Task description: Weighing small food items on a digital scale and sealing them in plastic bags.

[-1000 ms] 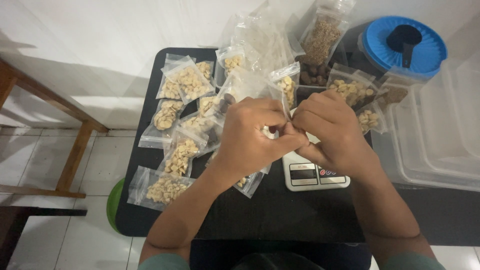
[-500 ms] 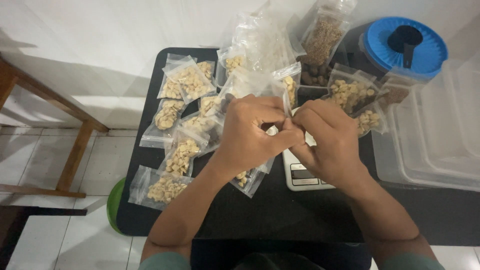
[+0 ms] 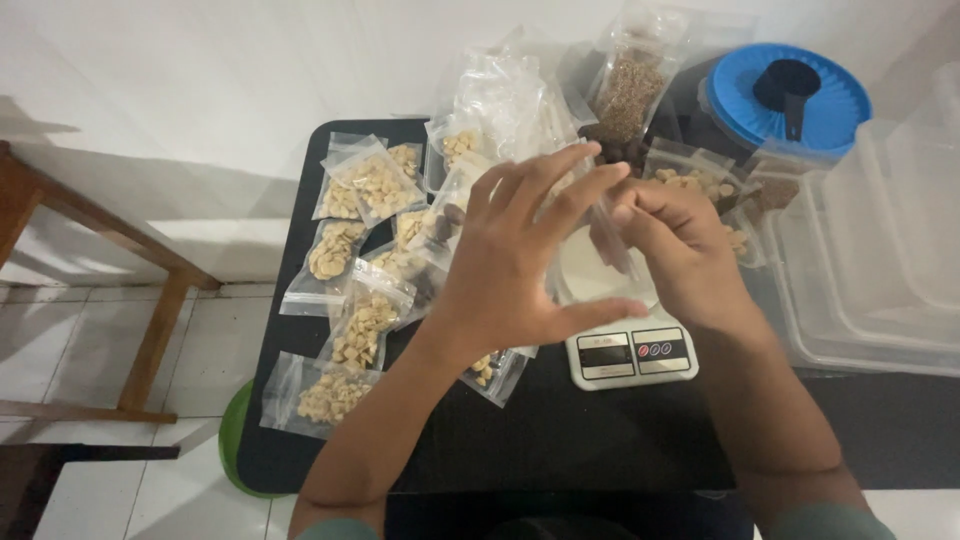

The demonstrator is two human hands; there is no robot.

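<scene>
My left hand is spread wide, fingers pointing up and right, thumb low over a small white digital scale. My right hand has its fingers curled and pinches the edge of a small clear pouch held between the two hands, above the scale's round white plate. My left fingers lie against the pouch; how firmly they hold it is unclear. Both hands are over a black table.
Several clear pouches of pale seeds lie left of the hands, more empty and filled pouches at the back. A blue-lidded jar with a black scoop, clear plastic tubs, a wooden stool and a green object stand around.
The hands were pressed together, fingers pinching at one spot. Now the left hand has opened and spread, the right has drawn slightly away, and the scale's plate shows between them.
</scene>
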